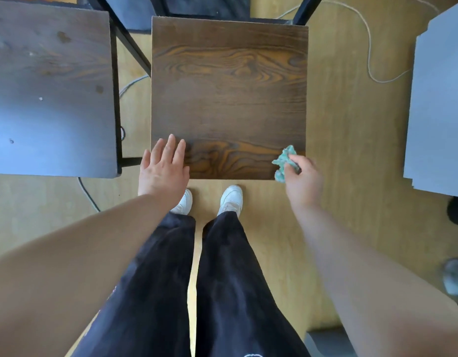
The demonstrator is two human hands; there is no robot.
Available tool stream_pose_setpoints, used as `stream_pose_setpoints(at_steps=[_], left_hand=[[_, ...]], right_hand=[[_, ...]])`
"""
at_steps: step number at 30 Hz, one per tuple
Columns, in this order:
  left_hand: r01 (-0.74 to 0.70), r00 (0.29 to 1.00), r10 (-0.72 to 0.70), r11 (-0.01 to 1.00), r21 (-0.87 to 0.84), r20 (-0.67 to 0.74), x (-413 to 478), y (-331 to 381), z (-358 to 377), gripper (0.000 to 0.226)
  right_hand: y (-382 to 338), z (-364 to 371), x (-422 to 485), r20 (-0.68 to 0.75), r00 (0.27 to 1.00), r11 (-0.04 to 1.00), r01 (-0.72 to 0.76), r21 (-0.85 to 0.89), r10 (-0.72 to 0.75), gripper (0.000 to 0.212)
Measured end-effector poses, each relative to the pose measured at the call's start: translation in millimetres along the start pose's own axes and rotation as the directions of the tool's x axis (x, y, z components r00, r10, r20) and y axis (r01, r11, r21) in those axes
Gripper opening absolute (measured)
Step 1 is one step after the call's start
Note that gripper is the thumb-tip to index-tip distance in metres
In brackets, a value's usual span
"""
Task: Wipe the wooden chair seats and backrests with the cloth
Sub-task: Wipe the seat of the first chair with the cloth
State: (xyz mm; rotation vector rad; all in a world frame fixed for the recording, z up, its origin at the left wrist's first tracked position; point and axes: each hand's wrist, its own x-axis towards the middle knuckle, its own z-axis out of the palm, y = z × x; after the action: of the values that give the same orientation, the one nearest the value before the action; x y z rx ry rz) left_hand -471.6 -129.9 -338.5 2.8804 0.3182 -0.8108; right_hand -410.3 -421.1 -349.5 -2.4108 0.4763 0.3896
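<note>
Dark, bold-grained wood, smooth and faintly glossy, is seen on the middle chair seat [227, 94]. More sheen, with spots, is shown by the left chair seat [50, 99]. The cloth [284, 161] is crumpled green fabric.

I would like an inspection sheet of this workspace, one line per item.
surface: middle chair seat, dark wood grain.
job's things: green cloth, crumpled, at the seat's near right corner; left chair seat, spotted.
clutter: nothing seen.
grips: left hand flat at the near left corner; right hand holds the cloth.
cables: pale cable loops on floor at right; dark cable beside left chair.
surroundings: wooden floor; grey board at right.
</note>
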Motion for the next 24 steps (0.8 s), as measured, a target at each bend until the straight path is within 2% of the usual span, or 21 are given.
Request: stream_pose_setpoints(at_steps=[3, 10, 24], left_hand=[[-0.034, 0.999, 0.034, 0.999, 0.008, -0.021, 2.6, -2.6, 0.2, 0.058], [-0.023, 1.000, 0.023, 1.000, -0.010, 0.006, 8.0, -32.7, 0.3, 0.059], [0.015, 1.000, -0.015, 1.000, -0.026, 0.010, 25.2, -158.2, -35.7, 0.063]], right_hand=[[0.3, 13.8, 2.0, 0.055, 0.997, 0.999, -0.045, -0.014, 0.045, 0.024], [-29.5, 42.2, -13.5, 0.101, 0.995, 0.998, 0.004, -0.069, 0.003, 0.025], [-169.4, 189.7, -101.8, 0.309, 0.929, 0.973, 0.227, -0.036, -0.205, 0.022]])
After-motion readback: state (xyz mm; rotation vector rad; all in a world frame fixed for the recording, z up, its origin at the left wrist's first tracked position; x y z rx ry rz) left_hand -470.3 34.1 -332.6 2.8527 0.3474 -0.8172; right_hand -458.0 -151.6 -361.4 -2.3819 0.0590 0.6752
